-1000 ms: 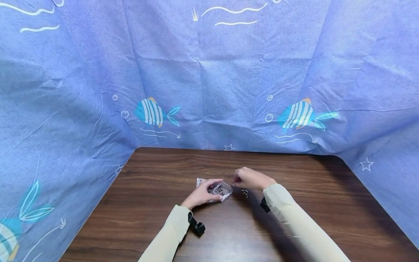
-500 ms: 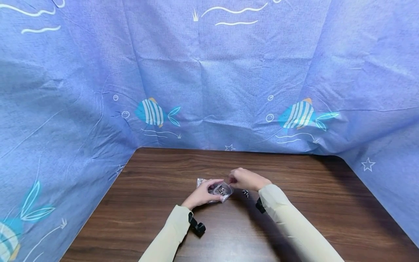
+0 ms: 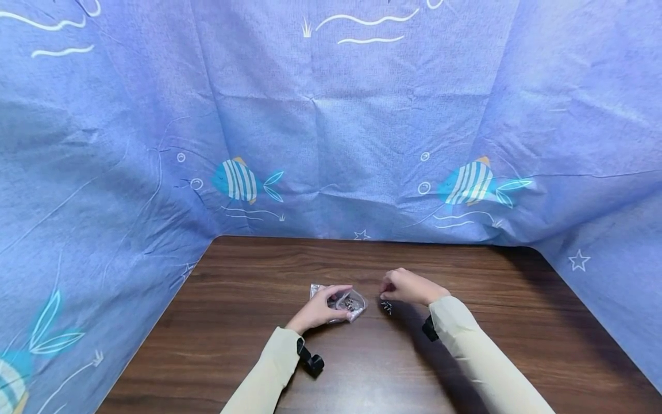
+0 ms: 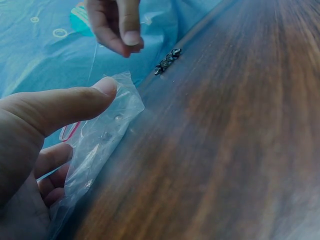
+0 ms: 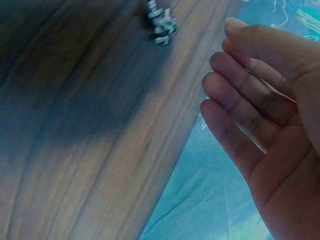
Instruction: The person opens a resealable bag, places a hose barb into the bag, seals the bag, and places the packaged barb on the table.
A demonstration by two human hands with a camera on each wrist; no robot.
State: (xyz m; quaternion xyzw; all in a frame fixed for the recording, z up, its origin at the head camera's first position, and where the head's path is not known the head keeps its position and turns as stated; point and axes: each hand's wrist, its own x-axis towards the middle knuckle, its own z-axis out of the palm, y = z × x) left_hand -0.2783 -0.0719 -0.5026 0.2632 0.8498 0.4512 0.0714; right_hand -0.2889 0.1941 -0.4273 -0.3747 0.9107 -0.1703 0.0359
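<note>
A clear zip bag lies on the table with its mouth held wide, and several small shiny metal pieces show inside it. My left hand holds the bag between thumb and fingers; the left wrist view shows the thumb along the clear plastic and a red line near the seal. To the right of the bag sits a small pile of dark, shiny metal pieces. Over that pile is my right hand, fingers loosely bent. Nothing shows between its fingertips in the right wrist view.
The brown wood-grain table reaches back to a blue cloth printed with fish, which also hangs at both sides. Black wrist devices sit below the cream sleeves.
My right hand has moved left to the bag's mouth and then back right, over the loose pile. The left hand and bag have stayed in place.
</note>
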